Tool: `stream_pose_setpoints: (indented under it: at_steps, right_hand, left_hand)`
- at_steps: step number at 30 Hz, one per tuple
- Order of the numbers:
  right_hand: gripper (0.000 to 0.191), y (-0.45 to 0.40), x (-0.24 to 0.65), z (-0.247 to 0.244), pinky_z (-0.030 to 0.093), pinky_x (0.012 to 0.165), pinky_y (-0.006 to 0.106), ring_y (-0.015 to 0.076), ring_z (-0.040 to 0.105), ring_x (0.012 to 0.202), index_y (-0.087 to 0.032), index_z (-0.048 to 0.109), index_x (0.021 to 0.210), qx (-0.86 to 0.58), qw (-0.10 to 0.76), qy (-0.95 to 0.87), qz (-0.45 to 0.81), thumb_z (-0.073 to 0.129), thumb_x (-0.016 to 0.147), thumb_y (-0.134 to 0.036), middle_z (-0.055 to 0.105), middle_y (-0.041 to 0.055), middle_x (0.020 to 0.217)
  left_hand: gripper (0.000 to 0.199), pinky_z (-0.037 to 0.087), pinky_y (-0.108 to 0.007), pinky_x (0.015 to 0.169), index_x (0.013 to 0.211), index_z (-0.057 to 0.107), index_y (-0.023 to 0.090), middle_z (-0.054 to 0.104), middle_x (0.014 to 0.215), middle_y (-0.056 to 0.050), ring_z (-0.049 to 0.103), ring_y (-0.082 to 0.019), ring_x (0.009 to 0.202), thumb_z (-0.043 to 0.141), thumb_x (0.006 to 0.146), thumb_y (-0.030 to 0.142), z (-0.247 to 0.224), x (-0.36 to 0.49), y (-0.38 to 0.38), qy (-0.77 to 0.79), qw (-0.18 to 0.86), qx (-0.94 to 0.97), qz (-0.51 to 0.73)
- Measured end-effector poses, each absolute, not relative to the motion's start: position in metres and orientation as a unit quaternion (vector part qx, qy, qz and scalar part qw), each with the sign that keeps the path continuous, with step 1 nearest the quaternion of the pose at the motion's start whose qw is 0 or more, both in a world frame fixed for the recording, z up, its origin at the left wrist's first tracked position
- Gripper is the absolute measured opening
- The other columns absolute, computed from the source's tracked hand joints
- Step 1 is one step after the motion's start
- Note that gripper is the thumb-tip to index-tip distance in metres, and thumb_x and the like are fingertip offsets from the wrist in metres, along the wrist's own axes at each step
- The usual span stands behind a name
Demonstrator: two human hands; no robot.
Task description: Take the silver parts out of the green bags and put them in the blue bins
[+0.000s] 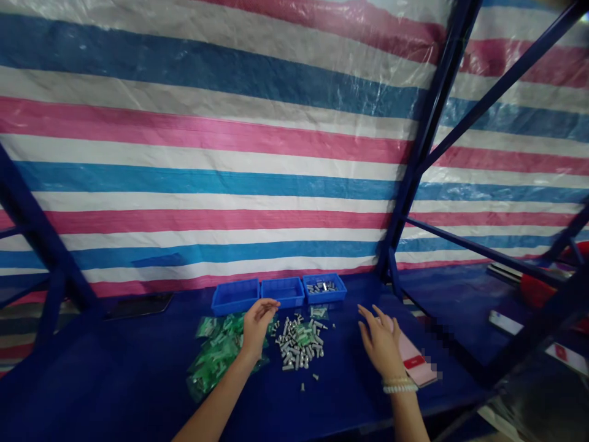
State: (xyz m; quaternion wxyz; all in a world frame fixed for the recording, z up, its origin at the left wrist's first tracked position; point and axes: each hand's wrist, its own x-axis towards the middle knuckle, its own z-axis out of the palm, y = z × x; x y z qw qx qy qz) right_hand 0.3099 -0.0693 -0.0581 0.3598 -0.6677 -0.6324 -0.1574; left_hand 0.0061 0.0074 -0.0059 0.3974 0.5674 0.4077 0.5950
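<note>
My left hand (258,324) is over the right side of a heap of green-tinted plastic bags (216,359). Its fingers are curled together in a pinch, and anything between them is too small to make out. Just right of it lies a loose pile of small metal fittings (297,350), with a small clear bag (318,312) behind. My right hand (381,341), wearing a beaded bracelet, is spread with nothing in it. It is over the left edge of a pink flat box or booklet (416,362); I cannot tell whether it touches.
Three blue bins stand along the back: a left bin (234,298), a middle bin (282,293) and a right bin (324,288) holding metal pieces. A dark flat device (139,306) lies at the back left. Blue frame posts (409,178) rise before a striped sheet (207,184).
</note>
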Motion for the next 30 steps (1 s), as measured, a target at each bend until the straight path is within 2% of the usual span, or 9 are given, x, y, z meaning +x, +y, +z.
stream_pose_setpoints:
  at_steps: [2,5,11,20,24,27,30]
  right_hand:
    - [0.036,-0.058,0.299,-0.043,0.029,0.099,0.058,0.0303,0.050,0.119,-0.023,0.053,0.124,-0.641,0.390,-0.651,-0.113,0.040,0.090,-0.026,0.070,0.0096,0.106]
    - [0.032,-0.047,0.284,-0.032,0.039,0.095,0.049,0.0287,0.054,0.113,-0.021,0.060,0.116,-0.603,0.423,-0.673,-0.063,0.042,0.090,-0.023,0.071,0.0096,0.100]
    - [0.027,-0.046,0.260,-0.052,0.044,0.086,0.043,0.0273,0.058,0.100,-0.021,0.065,0.106,-0.569,0.418,-0.707,-0.027,0.045,0.088,-0.017,0.070,0.0082,0.094]
    - [0.007,-0.034,0.241,-0.054,0.040,0.069,0.034,0.0255,0.054,0.085,-0.024,0.068,0.080,-0.599,0.325,-0.726,-0.089,0.062,0.080,-0.021,0.065,0.0072,0.081]
    - [0.007,-0.025,0.236,-0.059,0.038,0.064,0.031,0.0246,0.053,0.083,-0.024,0.068,0.075,-0.616,0.313,-0.717,-0.092,0.064,0.078,-0.019,0.064,0.0070,0.078]
    - [0.007,-0.024,0.237,-0.059,0.041,0.064,0.032,0.0248,0.055,0.082,-0.022,0.067,0.074,-0.616,0.339,-0.708,-0.063,0.064,0.077,-0.017,0.065,0.0072,0.079]
    - [0.007,-0.023,0.234,-0.051,0.046,0.067,0.032,0.0226,0.060,0.078,-0.020,0.065,0.078,-0.573,0.424,-0.701,0.010,0.060,0.079,-0.016,0.067,0.0060,0.079]
  left_hand:
    - [0.014,0.053,-0.035,0.081,0.082,0.065,0.018,0.073,0.086,-0.006,0.068,-0.023,0.086,0.063,0.076,0.031,-0.006,0.003,0.009,0.416,0.382,0.566,0.600]
    - [0.014,0.054,-0.035,0.078,0.081,0.064,0.019,0.073,0.086,-0.006,0.068,-0.023,0.085,0.060,0.078,0.032,-0.005,-0.001,0.012,0.425,0.342,0.588,0.598]
    - [0.010,0.053,-0.033,0.076,0.079,0.064,0.018,0.072,0.080,-0.006,0.068,-0.022,0.081,0.059,0.076,0.027,-0.003,-0.002,0.015,0.413,0.297,0.648,0.567]
    - [0.014,0.050,-0.032,0.077,0.077,0.067,0.019,0.070,0.077,-0.003,0.064,-0.020,0.077,0.054,0.078,0.020,-0.002,0.004,0.005,0.408,0.229,0.719,0.514]
    - [0.015,0.051,-0.032,0.077,0.076,0.067,0.020,0.071,0.078,-0.003,0.065,-0.020,0.077,0.052,0.077,0.017,0.001,0.006,0.002,0.400,0.206,0.740,0.500]
    - [0.016,0.051,-0.031,0.077,0.076,0.067,0.020,0.070,0.078,-0.003,0.065,-0.020,0.077,0.051,0.078,0.016,0.003,0.006,0.001,0.397,0.195,0.746,0.497]
    - [0.017,0.052,-0.031,0.077,0.083,0.067,0.019,0.071,0.082,-0.003,0.066,-0.019,0.078,0.052,0.077,0.015,0.002,0.008,0.000,0.394,0.213,0.739,0.504]
